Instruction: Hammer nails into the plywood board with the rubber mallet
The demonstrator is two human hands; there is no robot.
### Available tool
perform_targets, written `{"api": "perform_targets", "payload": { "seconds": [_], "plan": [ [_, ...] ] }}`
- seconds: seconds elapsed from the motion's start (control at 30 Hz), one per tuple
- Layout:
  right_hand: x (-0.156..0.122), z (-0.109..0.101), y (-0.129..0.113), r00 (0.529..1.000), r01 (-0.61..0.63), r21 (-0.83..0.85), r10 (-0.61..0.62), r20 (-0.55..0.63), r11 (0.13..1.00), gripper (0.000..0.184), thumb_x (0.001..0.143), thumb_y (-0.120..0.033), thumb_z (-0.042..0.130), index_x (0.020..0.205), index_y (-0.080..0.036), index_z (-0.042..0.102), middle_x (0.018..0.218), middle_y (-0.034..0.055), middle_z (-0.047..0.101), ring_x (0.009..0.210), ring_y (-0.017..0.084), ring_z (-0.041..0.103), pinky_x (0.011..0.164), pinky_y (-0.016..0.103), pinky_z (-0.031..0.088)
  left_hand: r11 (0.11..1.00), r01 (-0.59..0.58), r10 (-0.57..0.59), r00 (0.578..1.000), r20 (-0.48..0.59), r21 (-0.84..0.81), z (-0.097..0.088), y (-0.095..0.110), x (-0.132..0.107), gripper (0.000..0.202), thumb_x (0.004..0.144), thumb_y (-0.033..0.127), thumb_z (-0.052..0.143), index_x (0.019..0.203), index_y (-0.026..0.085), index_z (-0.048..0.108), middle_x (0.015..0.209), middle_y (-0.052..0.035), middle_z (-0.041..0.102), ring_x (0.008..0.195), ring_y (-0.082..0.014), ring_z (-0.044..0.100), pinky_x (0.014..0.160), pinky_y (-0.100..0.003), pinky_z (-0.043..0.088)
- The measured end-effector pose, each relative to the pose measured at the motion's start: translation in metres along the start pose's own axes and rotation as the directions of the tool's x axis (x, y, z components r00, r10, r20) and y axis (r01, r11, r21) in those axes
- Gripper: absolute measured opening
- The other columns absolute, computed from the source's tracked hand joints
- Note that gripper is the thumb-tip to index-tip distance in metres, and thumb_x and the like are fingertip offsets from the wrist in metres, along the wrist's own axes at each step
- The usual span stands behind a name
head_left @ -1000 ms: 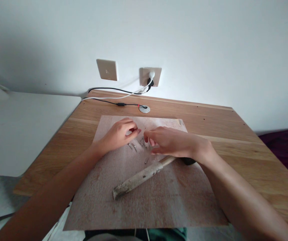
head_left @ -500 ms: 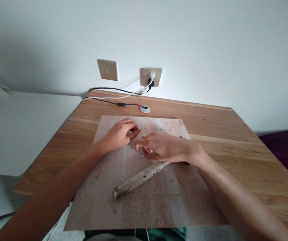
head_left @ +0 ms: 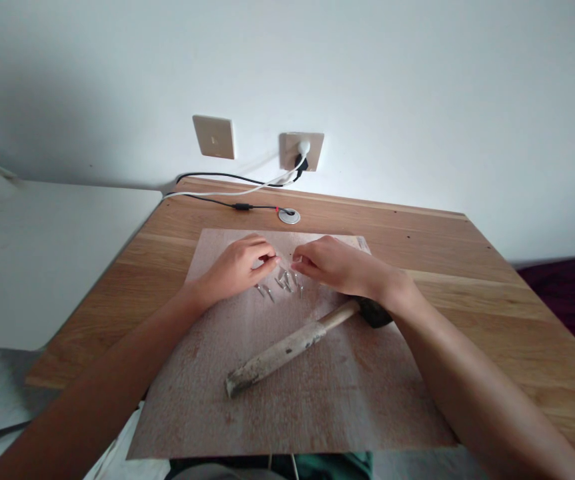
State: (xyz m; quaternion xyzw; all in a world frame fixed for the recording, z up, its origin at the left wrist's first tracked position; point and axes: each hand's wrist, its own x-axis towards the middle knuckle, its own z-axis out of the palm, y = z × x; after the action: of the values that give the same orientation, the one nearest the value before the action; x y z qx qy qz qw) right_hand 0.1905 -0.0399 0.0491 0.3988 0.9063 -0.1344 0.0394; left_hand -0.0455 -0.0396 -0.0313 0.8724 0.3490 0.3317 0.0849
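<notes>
My left hand [head_left: 245, 264] rests over the upper part of a worn wooden board [head_left: 182, 413], with thumb and forefinger pinched together. Whatever is between those fingertips is too small to make out. Facing it across a small gap, my right hand [head_left: 330, 263] has its fingers curled and thumb drawn in; its grip is likewise unclear. Several silvery nails [head_left: 284, 280] lie loose on the board just below and between both hands. A hammer [head_left: 277, 359] lies diagonally nearer me, its pale, stained handle pointing lower left and its dark head partly under my right wrist.
The board lies on a wooden desk [head_left: 467, 293] against a white wall. Cables [head_left: 242, 193] run from a wall socket [head_left: 289, 151] past a round grommet [head_left: 289, 217]. A white table [head_left: 67, 253] adjoins at left; dark purple fabric [head_left: 567, 300] is at far right.
My right hand has moved up and slightly right, away from the hammer handle, uncovering the nails and more of the hammer. My left hand has barely moved.
</notes>
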Motion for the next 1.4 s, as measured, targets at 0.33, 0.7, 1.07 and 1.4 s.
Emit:
{"api": "perform_targets", "payload": {
  "seconds": [0.33, 0.7, 1.07, 1.4],
  "plan": [
    [-0.015, -0.017, 0.009, 0.992, -0.009, 0.134, 0.026, -0.127, 0.991, 0.041, 0.110, -0.033, 0.058, 0.146, -0.015, 0.067, 0.107, 0.0113, 0.084, 0.093, 0.025, 0.078, 0.085, 0.035, 0.053, 0.992, 0.048, -0.042, 0.998, -0.050, 0.113, -0.022, -0.009, -0.004, 0.010, 0.105, 0.020, 0.057, 0.105, 0.019, 0.067, 0.102, -0.0061, 0.074, 0.098, -0.0214, 0.072, 0.090, -0.036, 0.057],
    [-0.056, -0.060, -0.005, 0.803, 0.016, 0.159, 0.082, -0.591, 0.987, 0.030, 0.109, -0.035, 0.057, 0.130, -0.019, 0.070, 0.092, 0.0073, 0.078, 0.078, 0.022, 0.074, 0.071, 0.035, 0.057, 0.916, 0.055, -0.137, 0.974, 0.181, 0.397, -0.064, 0.098, -0.102, 0.045, 0.097, 0.032, 0.071, 0.140, 0.024, 0.063, 0.138, -0.0124, 0.073, 0.127, -0.0333, 0.068, 0.108, -0.049, 0.058],
    [-0.144, 0.072, 0.052, 0.639, -0.234, 0.506, 0.523, -0.563, 0.830, 0.052, 0.104, -0.065, 0.061, 0.139, -0.026, 0.064, 0.139, 0.0176, 0.068, 0.117, 0.035, 0.075, 0.097, 0.055, 0.066, 0.899, 0.017, -0.165, 0.939, 0.302, 0.438, -0.058, 0.097, -0.209, 0.121, 0.073, 0.064, 0.082, 0.174, 0.026, 0.028, 0.168, -0.0141, 0.052, 0.156, -0.0409, 0.046, 0.137, -0.061, 0.020],
    [-0.153, 0.099, 0.026, 0.674, -0.203, 0.779, 0.662, -0.328, 0.593, 0.065, 0.100, -0.075, 0.056, 0.146, -0.029, 0.060, 0.153, 0.0176, 0.068, 0.143, 0.039, 0.064, 0.115, 0.057, 0.056, 0.906, 0.026, -0.162, 0.943, 0.291, 0.423, -0.061, 0.093, -0.207, 0.116, 0.072, 0.060, 0.085, 0.172, 0.031, 0.034, 0.167, -0.0098, 0.054, 0.151, -0.0396, 0.053, 0.135, -0.059, 0.027]
  ]
}}
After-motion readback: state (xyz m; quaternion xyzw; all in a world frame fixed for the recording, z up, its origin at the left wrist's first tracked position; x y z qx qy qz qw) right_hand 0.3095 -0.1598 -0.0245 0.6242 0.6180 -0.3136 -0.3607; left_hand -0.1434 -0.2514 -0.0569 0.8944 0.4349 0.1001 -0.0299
